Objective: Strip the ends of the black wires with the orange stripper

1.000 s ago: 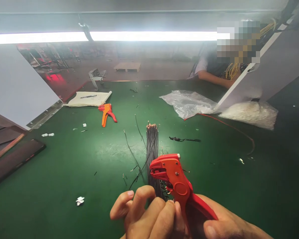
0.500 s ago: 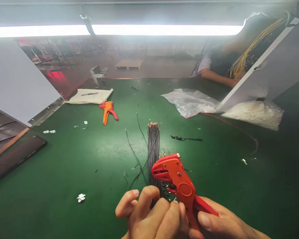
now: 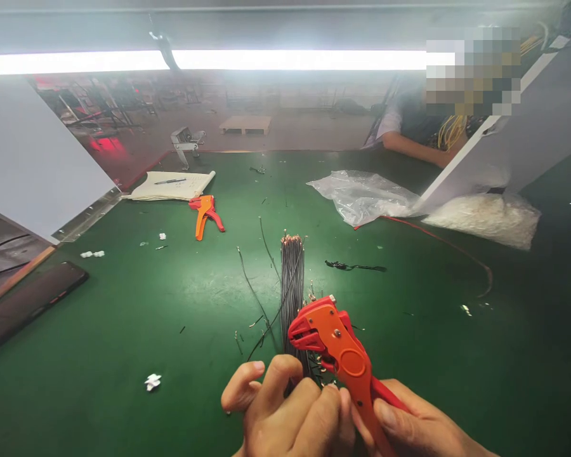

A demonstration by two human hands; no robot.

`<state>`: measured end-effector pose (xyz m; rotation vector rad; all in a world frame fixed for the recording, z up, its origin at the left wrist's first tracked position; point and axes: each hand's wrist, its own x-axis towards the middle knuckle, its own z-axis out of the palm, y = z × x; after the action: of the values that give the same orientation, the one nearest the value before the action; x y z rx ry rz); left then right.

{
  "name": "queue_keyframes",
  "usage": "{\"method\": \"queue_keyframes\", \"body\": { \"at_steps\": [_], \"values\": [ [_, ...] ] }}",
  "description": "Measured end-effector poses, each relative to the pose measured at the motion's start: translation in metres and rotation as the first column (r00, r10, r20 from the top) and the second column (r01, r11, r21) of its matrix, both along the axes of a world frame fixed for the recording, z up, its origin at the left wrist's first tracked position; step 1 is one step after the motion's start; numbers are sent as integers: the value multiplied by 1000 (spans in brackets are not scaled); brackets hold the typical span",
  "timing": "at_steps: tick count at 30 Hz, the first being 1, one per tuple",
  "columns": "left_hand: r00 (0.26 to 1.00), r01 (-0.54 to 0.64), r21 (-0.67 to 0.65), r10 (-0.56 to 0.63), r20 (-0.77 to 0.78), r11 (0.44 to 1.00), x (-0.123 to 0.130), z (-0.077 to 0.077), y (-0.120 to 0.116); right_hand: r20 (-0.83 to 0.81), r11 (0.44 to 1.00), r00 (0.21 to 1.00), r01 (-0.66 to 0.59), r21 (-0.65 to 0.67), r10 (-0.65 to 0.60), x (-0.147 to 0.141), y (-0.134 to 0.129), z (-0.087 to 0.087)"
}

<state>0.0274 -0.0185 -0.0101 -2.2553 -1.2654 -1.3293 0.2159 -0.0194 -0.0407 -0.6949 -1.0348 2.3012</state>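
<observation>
My right hand (image 3: 409, 412) is closed around the handles of an orange and red wire stripper (image 3: 349, 362). Its red jaws point up and left, in front of a bundle of thin black wires (image 3: 292, 279) with bare copper-coloured ends at the top. Beside the stripper's lower body, my left hand (image 3: 290, 412) has its fingers curled in, the fingertips close to the tool. Whatever those fingers pinch is too hidden to name. Several loose black wires (image 3: 254, 282) and short offcuts lie left of the bundle.
A second wire stripper (image 3: 207, 214) lies near a notebook (image 3: 166, 185) with a pen. Clear plastic bags (image 3: 361, 193) rest at the back right, by a white partition (image 3: 509, 127). A dark phone-like slab (image 3: 33, 304) is at left. Beyond, a person's arm (image 3: 413, 149) shows near yellow cables.
The wire stripper has shifted slightly left and down, and more red shows behind its orange body. My left hand stays nearly where it was.
</observation>
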Motion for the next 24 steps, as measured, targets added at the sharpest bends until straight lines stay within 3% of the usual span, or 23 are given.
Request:
{"method": "queue_keyframes", "body": {
  "at_steps": [5, 10, 16, 18, 20, 22, 24],
  "values": [
    [990, -62, -48, 67, 123, 997, 7, -5, -2, 84, 1000, 996, -18, -26, 20, 3, 0, 11],
    [989, -66, -32, 69, 133, 997, 9, -7, -3, 106, 998, 993, 49, -33, -45, 4, -3, 5],
    [975, -96, -120, 118, 188, 988, 0, 3, -2, -34, 997, 998, -43, 71, 45, 2, 3, -3],
    [963, -72, -164, 112, 244, 984, -8, 8, 1, -47, 998, 998, -48, 40, 49, 4, 3, -3],
    [948, 12, -162, 40, 314, 987, -18, 11, 5, -64, 999, 997, -33, -9, 33, 9, 3, -4],
    [957, 122, -191, -64, 282, 974, -27, 10, 9, -81, 998, 997, -19, -59, 15, 14, 2, -7],
    [931, 139, -217, -53, 361, 966, -32, 7, 11, -110, 994, 994, -40, -100, 29, 18, 2, -13]
  ]
}}
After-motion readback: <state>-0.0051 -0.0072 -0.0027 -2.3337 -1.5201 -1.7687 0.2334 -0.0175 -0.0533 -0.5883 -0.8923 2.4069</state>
